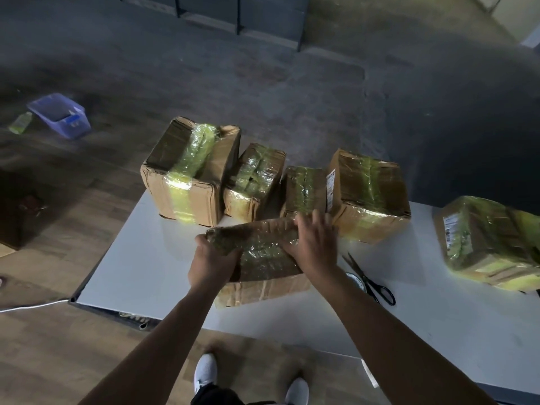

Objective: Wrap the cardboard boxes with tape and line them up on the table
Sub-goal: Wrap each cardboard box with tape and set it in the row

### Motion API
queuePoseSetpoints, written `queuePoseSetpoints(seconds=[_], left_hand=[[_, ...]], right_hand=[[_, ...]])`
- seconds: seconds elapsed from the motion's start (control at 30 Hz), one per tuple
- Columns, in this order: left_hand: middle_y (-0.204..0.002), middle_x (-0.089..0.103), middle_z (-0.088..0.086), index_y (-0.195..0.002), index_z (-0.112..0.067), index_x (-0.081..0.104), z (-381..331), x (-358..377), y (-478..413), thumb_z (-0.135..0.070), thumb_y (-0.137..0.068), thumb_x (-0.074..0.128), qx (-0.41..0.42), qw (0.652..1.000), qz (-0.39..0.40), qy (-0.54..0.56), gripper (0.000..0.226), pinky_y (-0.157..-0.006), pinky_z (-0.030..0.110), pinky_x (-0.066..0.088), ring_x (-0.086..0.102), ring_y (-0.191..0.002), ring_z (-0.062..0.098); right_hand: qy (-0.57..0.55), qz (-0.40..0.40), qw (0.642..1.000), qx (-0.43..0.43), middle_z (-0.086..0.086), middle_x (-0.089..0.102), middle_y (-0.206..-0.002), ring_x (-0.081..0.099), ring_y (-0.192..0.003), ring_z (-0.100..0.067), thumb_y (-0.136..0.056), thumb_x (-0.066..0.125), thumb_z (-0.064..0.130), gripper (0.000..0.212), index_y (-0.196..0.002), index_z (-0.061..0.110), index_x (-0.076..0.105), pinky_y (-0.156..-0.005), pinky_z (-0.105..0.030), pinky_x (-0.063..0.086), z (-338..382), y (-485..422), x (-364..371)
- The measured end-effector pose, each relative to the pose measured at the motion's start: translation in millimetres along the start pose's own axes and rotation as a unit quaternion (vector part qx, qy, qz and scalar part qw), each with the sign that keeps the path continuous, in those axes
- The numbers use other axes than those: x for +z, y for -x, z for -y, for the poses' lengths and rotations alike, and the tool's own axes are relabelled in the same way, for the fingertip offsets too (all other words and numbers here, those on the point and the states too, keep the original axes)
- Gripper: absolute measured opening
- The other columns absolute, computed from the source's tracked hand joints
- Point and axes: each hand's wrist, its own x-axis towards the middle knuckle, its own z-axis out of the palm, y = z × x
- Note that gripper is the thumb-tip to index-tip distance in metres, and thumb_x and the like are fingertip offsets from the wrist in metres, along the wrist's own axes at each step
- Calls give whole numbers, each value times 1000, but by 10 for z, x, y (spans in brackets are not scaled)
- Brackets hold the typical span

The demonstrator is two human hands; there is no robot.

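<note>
Cardboard fills the frame's middle: a row of taped boxes [187, 171] stands along the far edge of the white table [140, 258]. Below them, at centre, my left hand [211, 261] curls round the left end of the near box [263, 258], and my right hand [314, 241] grips its far right corner. Scissors [371, 280] lie to the right, and a lone wrapped box [491, 244] sits at the right edge.
</note>
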Motion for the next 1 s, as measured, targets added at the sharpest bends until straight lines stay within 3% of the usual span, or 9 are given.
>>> queuePoseSetpoints(seconds=[0.13, 0.2, 0.43, 0.5, 0.6, 0.67, 0.77, 0.87, 1.0], left_hand=[[-83, 49, -3, -110, -13, 35, 34, 16, -17, -35, -89, 65, -11, 1000, -19, 14, 43, -65, 38, 47, 53, -76, 23], [-90, 52, 1, -109, -14, 35, 39, 27, 3, -36, -90, 62, -14, 999, -33, 13, 40, -69, 40, 48, 54, -79, 27], [-102, 65, 16, -112, -6, 47, -24, -64, 144, -37, -95, 56, 24, 998, -53, 19, 36, -69, 39, 47, 58, -85, 34], [-102, 67, 19, -116, -5, 50, -116, -162, 189, -34, -95, 58, 74, 996, -55, 9, 37, -69, 40, 48, 61, -91, 38], [-98, 69, 16, -122, -8, 50, -319, -355, 225, -33, -94, 59, 159, 984, -65, -35, 39, -65, 37, 45, 62, -87, 39], [-97, 69, 16, -125, -10, 50, -471, -499, 214, -35, -94, 59, 203, 975, -63, -62, 40, -66, 40, 50, 63, -85, 40], [-96, 70, 15, -127, -14, 51, -731, -709, 160, -34, -93, 61, 270, 959, -43, -69, 41, -68, 41, 52, 64, -85, 39], [-98, 71, 15, -127, -14, 55, -1022, -854, 90, -33, -91, 64, 347, 933, -46, -79, 43, -66, 35, 47, 65, -87, 39], [-122, 65, 13, -138, -13, 45, -1290, -949, 81, -38, -90, 62, 429, 900, -74, -22, 57, -80, 41, 54, 64, -107, 34]], right_hand=[[-115, 121, 975, 146, -11, 49, -133, 51, -116, -29, -73, 57, 76, 89, -138, 18, 36, -86, -40, 45, -109, -58, -10], [-201, 192, 940, 197, -7, 60, -117, 59, -100, -23, -76, 61, 70, 75, -125, 15, 46, -76, -35, 49, -123, -20, 18], [-174, 260, 936, 162, -2, 59, -84, 58, -78, -19, -84, 57, 64, 51, -89, 13, 52, -62, -30, 44, -189, -86, -196], [-90, 214, 963, 134, -11, 61, -103, 59, -95, -25, -78, 59, 71, 65, -103, 11, 54, -83, -38, 51, -217, -120, -323], [48, 161, 984, 60, -21, 26, -152, 32, -137, -36, -68, 70, 68, 117, -151, 7, 13, -108, -58, 31, -262, -225, -477], [-25, 219, 975, -21, -15, 47, -139, 48, -126, -32, -73, 76, 54, 92, -145, 14, 33, -98, -47, 44, -352, -319, -595], [-176, 315, 929, -76, 0, 70, -87, 67, -81, -19, -84, 72, 38, 26, -97, 16, 67, -69, -35, 51, -501, -362, -717], [-237, 267, 931, -81, 4, 68, -76, 66, -71, -10, -88, 68, 35, 16, -81, 21, 65, -62, -30, 48, -576, -319, -794], [-312, 167, 935, -24, 9, 66, -76, 63, -74, -4, -90, 66, 31, 10, -88, 21, 67, -62, -24, 46, -693, -250, -908]])
